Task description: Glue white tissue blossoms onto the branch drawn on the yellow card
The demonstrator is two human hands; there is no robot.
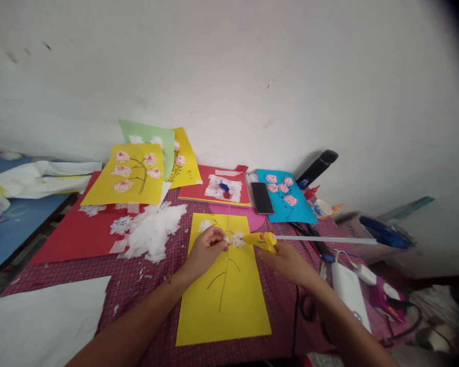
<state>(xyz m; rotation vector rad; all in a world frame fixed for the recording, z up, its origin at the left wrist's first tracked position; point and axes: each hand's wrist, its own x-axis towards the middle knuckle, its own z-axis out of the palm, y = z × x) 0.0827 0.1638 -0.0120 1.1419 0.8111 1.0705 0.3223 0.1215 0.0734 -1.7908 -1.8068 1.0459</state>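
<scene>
My right hand (285, 260) is wrapped round a yellow glue gun (260, 240), its nozzle pointing left. A long translucent glue stick (325, 239) juts from the gun's back end. My left hand (208, 250) is closed, with fingertips pinched on a small white paper piece (226, 240) just left of the nozzle. Below both hands lies a yellow sheet (222, 321) with a thin branch drawn on it. One fluffy white paper flower (237, 239) is on the sheet by the nozzle; another white tuft (204, 226) sits at its upper left.
White paper scraps (153, 232) are heaped on a red sheet (71, 237) at left. Finished flower pictures, such as a yellow one (99, 188) and a blue one (298, 211), lie near the wall. A phone (262, 198) and a white power bank-like box (350, 293) are at right.
</scene>
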